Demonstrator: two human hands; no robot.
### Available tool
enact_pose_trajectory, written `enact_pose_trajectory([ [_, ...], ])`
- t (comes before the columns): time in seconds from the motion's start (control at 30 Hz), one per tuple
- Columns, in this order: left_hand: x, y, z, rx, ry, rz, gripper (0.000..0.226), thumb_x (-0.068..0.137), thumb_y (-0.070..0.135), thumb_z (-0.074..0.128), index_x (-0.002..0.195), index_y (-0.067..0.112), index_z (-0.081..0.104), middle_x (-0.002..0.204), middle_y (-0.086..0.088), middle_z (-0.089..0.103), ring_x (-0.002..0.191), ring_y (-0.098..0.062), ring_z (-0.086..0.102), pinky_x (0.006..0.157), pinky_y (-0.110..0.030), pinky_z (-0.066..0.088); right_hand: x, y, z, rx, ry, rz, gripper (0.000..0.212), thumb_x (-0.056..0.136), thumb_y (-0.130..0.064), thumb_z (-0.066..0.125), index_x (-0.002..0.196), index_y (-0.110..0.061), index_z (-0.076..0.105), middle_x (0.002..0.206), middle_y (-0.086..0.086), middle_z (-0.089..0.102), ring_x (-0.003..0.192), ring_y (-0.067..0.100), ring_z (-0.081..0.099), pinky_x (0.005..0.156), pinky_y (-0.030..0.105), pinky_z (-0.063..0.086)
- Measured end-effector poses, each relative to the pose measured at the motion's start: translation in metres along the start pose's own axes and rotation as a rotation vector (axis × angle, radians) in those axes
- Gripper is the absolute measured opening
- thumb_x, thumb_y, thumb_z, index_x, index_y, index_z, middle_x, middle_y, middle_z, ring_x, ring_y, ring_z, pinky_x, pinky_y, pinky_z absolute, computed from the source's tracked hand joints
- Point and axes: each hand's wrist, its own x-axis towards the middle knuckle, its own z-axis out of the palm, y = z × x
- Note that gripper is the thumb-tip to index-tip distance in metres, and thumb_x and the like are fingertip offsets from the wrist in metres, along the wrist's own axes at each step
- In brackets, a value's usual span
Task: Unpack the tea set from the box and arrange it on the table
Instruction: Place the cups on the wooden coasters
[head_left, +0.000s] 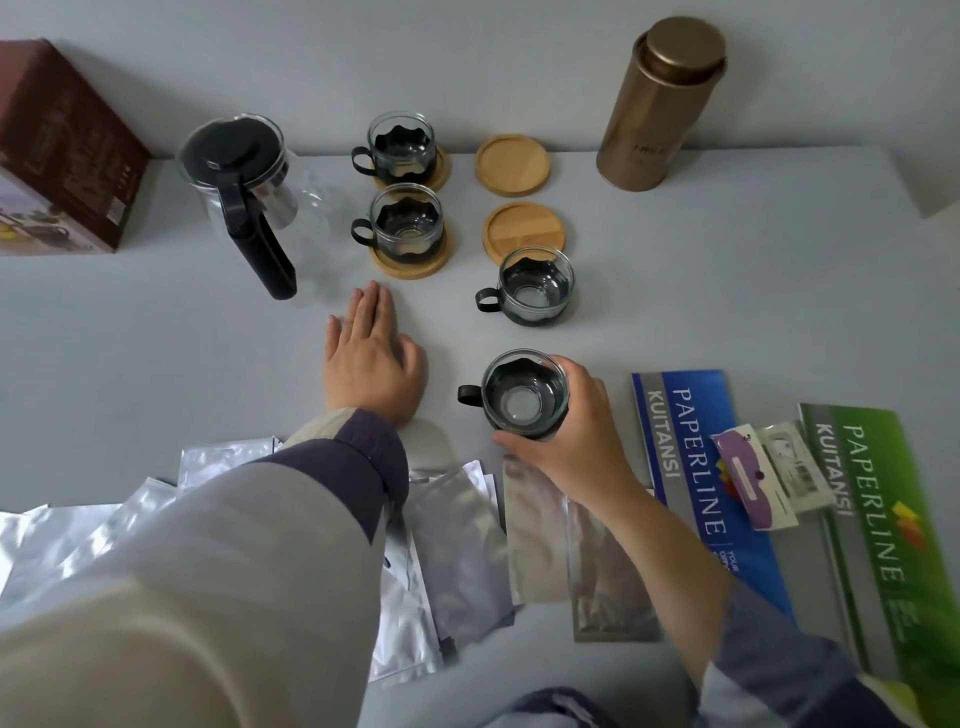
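The right hand (569, 441) is gripping a glass cup (524, 397) in curled fingers, probably heading for a bare coaster (523, 230); the left hand (371, 358) is resting flat, fingers open, on the desk (156, 332).

Two receipt books lie side by side on the table at the right. The blue book (711, 467) carries "PAPERLINE" in large white letters along its cover, with "KUITANSI" in white on the grey band beside it. The green book (883, 519) bears the same two words, "PAPERLINE" on the green and "KUITANSI" on its grey band. Smaller print at the near end of the blue cover is too fine to read. The gold tin (657, 104) has a faint mark on its side, and the brown box (67, 150) has small print; neither is legible.
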Motion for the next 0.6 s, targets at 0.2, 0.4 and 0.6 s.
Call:
enact_pose_trajectory([
  [0.2,-0.001,0.001,0.0,0.001,-0.011,-0.004,0.064,0.091,0.033,0.031,0.152,0.014,0.022,0.16,-0.001,0.017,0.148,-0.014,0.01,0.121,-0.039,0.005,0.012,-0.015,-0.011,0.043,0.001,-0.023,0.079,0.057,-0.029,0.089,0.124,-0.023,0.049,0.101,-0.03,0.043,0.113,0.014,0.049,0.1,0.031,0.042],
  [0.4,-0.001,0.001,-0.003,0.013,-0.037,-0.004,0.067,0.09,0.037,0.028,0.153,0.016,0.019,0.16,-0.001,0.015,0.148,-0.014,0.008,0.122,-0.038,0.005,0.069,-0.053,-0.039,0.084,0.026,-0.127,0.072,0.057,-0.031,0.089,0.117,-0.029,0.049,0.107,-0.021,0.057,0.102,0.001,0.057,0.087,0.01,0.044],
  [0.6,0.0,-0.002,-0.006,-0.008,-0.025,-0.006,0.067,0.089,0.038,0.029,0.153,0.018,0.02,0.16,0.001,0.015,0.148,-0.012,0.007,0.121,-0.036,0.003,0.164,-0.077,-0.04,0.041,0.062,-0.051,0.079,0.062,-0.032,0.086,0.128,-0.018,0.047,0.12,-0.007,0.057,0.109,0.008,0.054,0.086,0.017,0.039],
])
